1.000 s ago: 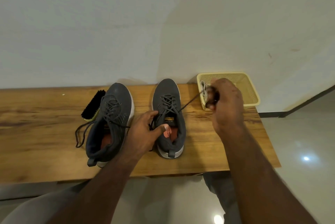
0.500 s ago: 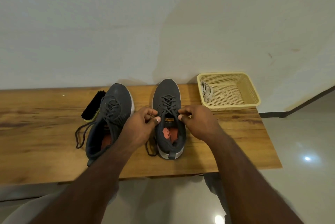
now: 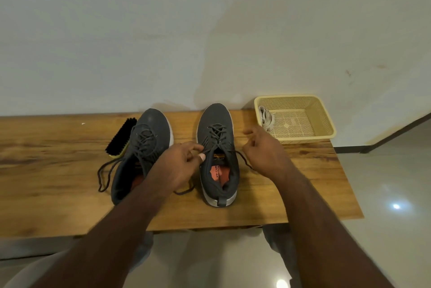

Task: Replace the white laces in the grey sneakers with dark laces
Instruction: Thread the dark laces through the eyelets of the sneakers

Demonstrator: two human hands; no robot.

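Two grey sneakers stand side by side on the wooden table, toes toward the wall, both threaded with dark laces. My left hand (image 3: 180, 163) pinches the dark lace at the left side of the right sneaker (image 3: 218, 147), near its top eyelets. My right hand (image 3: 265, 151) holds the other dark lace end (image 3: 245, 161) just right of that shoe, fingers curled. The left sneaker (image 3: 144, 147) has loose lace ends (image 3: 102, 175) trailing onto the table. White laces (image 3: 265, 118) lie bundled in the yellow basket.
A yellow perforated basket (image 3: 303, 133) sits at the table's back right. A black shoe brush (image 3: 120, 136) lies left of the left sneaker. The wooden table (image 3: 46, 171) ends at a front edge near my arms; a wall stands behind.
My right hand came back from the basket to the right sneaker, then drew a lace end out to the right. My left hand stays at the shoe's left eyelets.
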